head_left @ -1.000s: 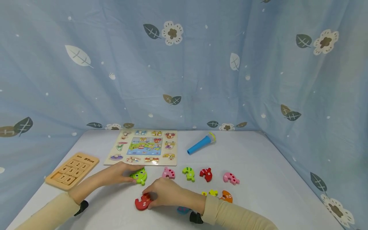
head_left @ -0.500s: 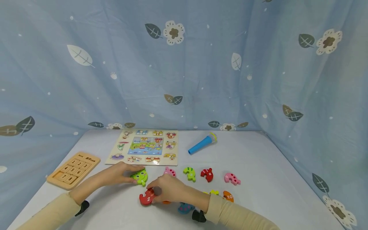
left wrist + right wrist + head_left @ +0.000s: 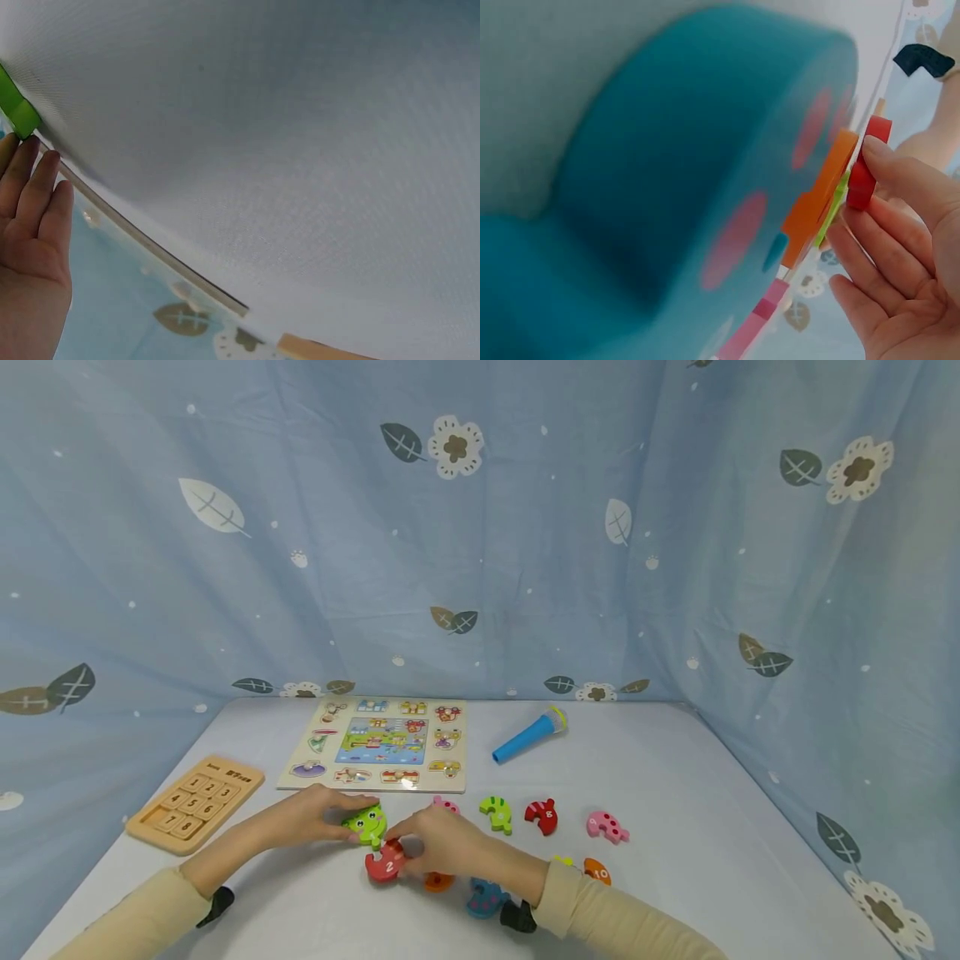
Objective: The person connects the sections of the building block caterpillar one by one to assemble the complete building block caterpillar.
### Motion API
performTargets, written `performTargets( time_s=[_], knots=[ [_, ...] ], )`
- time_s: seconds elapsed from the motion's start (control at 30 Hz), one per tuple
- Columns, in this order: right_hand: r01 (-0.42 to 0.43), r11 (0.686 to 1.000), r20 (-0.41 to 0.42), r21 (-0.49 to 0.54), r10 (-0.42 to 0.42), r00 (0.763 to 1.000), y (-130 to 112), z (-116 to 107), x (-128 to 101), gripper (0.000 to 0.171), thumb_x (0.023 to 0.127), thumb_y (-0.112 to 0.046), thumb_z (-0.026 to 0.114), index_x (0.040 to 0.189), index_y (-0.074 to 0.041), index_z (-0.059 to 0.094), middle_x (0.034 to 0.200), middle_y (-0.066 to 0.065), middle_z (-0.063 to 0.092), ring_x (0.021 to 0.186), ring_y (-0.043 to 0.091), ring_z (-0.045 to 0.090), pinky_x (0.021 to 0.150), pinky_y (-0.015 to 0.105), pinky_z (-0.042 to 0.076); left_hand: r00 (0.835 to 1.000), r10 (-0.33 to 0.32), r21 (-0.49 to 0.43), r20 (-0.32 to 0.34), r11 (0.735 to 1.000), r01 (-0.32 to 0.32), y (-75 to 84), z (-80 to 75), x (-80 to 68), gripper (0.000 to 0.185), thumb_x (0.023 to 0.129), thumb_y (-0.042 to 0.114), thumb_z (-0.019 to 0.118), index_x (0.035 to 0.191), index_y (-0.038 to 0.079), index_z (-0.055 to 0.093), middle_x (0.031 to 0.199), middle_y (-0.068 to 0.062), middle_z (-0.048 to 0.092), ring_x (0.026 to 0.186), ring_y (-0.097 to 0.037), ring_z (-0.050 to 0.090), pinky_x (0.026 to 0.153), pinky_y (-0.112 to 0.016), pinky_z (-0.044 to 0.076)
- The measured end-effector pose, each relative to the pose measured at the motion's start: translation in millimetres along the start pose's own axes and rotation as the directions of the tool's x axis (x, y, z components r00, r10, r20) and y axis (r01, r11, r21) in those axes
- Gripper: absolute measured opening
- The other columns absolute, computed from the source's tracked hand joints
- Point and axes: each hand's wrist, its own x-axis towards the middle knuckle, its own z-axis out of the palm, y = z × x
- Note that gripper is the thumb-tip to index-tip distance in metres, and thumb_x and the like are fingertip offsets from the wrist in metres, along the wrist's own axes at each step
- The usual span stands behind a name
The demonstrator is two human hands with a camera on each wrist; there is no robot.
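Your left hand [image 3: 317, 816] is gripping the one green head [image 3: 371, 826] while your right hand [image 3: 444, 843] is pinching one of two red pieces [image 3: 383, 865].

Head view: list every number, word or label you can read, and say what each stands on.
"2": the red piece in the right hand.
"10": the orange piece.
"8", it seems: the red striped piece.
"1 2 3 4 5 6 7 8": the tiles, one each, on the wooden board.
Too small to read: the board's printed heading; the marks on the green striped piece and far-right pink piece.
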Motion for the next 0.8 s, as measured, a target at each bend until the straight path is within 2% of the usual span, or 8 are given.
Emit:
performTargets(
  time_s=[0.1, 0.3, 0.4, 0.5, 0.57, 0.67, 0.8],
  knots=[
    [0.0, 1.0, -0.015, -0.013, -0.001, 1.0, 1, -1, 2, 0.04, 0.08, -0.025, 0.08, 0.119, -0.017, 0.071, 0.108, -0.012, 0.07, 0.1, 0.0, 0.061, 0.076, 0.007, 0.045, 1.0, 0.002, -0.003, -0.003, 1.0, -0.002, 0.2, 0.0, -0.3, 0.064, 0.083, 0.05, 0.067, 0.133, 0.012, 0.06, 0.13, -0.003, 0.061, 0.12, -0.024, 0.056, 0.091, -0.035, 0.052],
    [0.005, 0.999, -0.042, -0.052, -0.008, 0.999, 5, -1, 7, 0.039, 0.08, -0.027, 0.08, 0.116, -0.017, 0.072, 0.105, -0.012, 0.071, 0.091, -0.003, 0.06, 0.081, 0.009, 0.045, 1.0, 0.011, -0.009, -0.014, 1.0, -0.011, -0.3, 1.3, -0.3, 0.064, 0.082, 0.051, 0.067, 0.132, 0.012, 0.061, 0.129, -0.003, 0.061, 0.12, -0.026, 0.056, 0.092, -0.038, 0.052],
    [0.003, 0.999, -0.04, -0.054, -0.005, 0.999, 6, -1, 8, 0.04, 0.079, -0.027, 0.081, 0.116, -0.016, 0.072, 0.105, -0.012, 0.071, 0.09, -0.003, 0.06, 0.082, 0.009, 0.045, 1.0, 0.008, -0.021, -0.013, 1.0, -0.009, -0.1, 1.8, -0.2, 0.063, 0.081, 0.051, 0.068, 0.131, 0.012, 0.062, 0.128, -0.004, 0.062, 0.109, -0.017, 0.062, 0.083, -0.028, 0.053],
    [0.0, 0.998, -0.037, -0.057, -0.002, 0.999, 7, -1, 9, 0.04, 0.079, -0.027, 0.081, 0.117, -0.016, 0.071, 0.106, -0.011, 0.071, 0.088, -0.004, 0.059, 0.08, 0.008, 0.045, 1.0, 0.006, -0.034, -0.01, 0.999, -0.006, 0.5, 1.7, 0.1, 0.063, 0.081, 0.049, 0.07, 0.131, 0.011, 0.062, 0.127, -0.006, 0.062, 0.096, -0.01, 0.06, 0.072, -0.022, 0.047],
    [0.001, 0.998, -0.037, -0.058, -0.003, 0.999, 8, 0, 10, 0.04, 0.079, -0.026, 0.081, 0.116, -0.016, 0.072, 0.106, -0.011, 0.071, 0.088, -0.004, 0.059, 0.08, 0.008, 0.045, 1.0, 0.007, -0.028, -0.011, 1.0, -0.007, 0.8, 1.6, 0.1, 0.063, 0.081, 0.049, 0.069, 0.13, 0.011, 0.062, 0.127, -0.006, 0.062, 0.1, -0.011, 0.062, 0.076, -0.024, 0.05],
    [-0.001, 0.998, -0.036, -0.065, -0.002, 0.999, 9, 0, 11, 0.04, 0.079, -0.027, 0.081, 0.116, -0.017, 0.072, 0.107, -0.011, 0.071, 0.09, -0.005, 0.059, 0.081, 0.007, 0.044, 1.0, 0.007, -0.01, -0.015, 1.0, -0.008, 1.3, 1.9, 0.1, 0.063, 0.081, 0.05, 0.069, 0.13, 0.011, 0.062, 0.127, -0.004, 0.062, 0.113, -0.022, 0.061, 0.089, -0.035, 0.053],
    [-0.011, 0.997, -0.029, -0.075, 0.008, 1.0, 9, 0, 14, 0.04, 0.079, -0.027, 0.081, 0.117, -0.017, 0.072, 0.108, -0.011, 0.071, 0.086, -0.005, 0.057, 0.077, 0.006, 0.043, 1.0, 0.009, -0.004, -0.018, 1.0, -0.009, 0.6, 3.1, 0.3, 0.064, 0.081, 0.053, 0.067, 0.131, 0.011, 0.062, 0.127, -0.004, 0.062, 0.117, -0.027, 0.058, 0.091, -0.038, 0.053]
  ],
)
